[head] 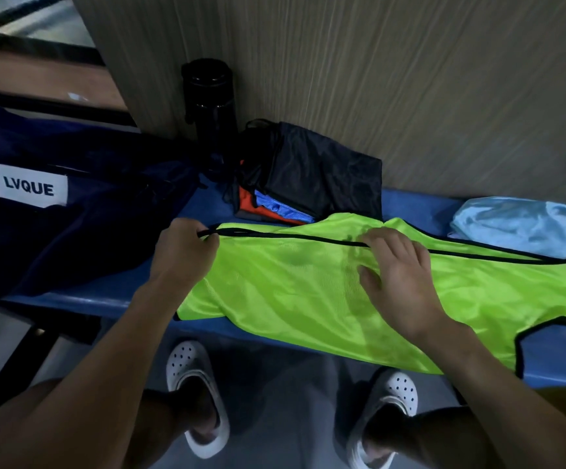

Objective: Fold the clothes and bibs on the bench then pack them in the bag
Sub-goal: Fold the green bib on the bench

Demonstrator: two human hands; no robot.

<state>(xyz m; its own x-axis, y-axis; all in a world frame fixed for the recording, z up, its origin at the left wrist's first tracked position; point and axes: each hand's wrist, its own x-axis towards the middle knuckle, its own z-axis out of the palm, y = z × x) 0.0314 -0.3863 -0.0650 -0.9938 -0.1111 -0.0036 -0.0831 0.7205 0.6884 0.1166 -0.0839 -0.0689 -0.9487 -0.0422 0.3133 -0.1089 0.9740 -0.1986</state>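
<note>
Mid-fold, I have the bib (291, 292) spread on the table (105, 301), left grip (185, 248) pinching its far-left trim, right grip (400, 275) flat and released on its middle; next, draw that corner rightward over.

Your navy bag (71, 214) runs off the left edge and the light blue garment (518, 225) off the right. In the folded pile (308, 170), the black piece on top covers all but the corners of the orange and blue ones beneath. Your left hand (183, 252) curls over the black trim of the green bib (291, 292), hiding its own fingertips.
</note>
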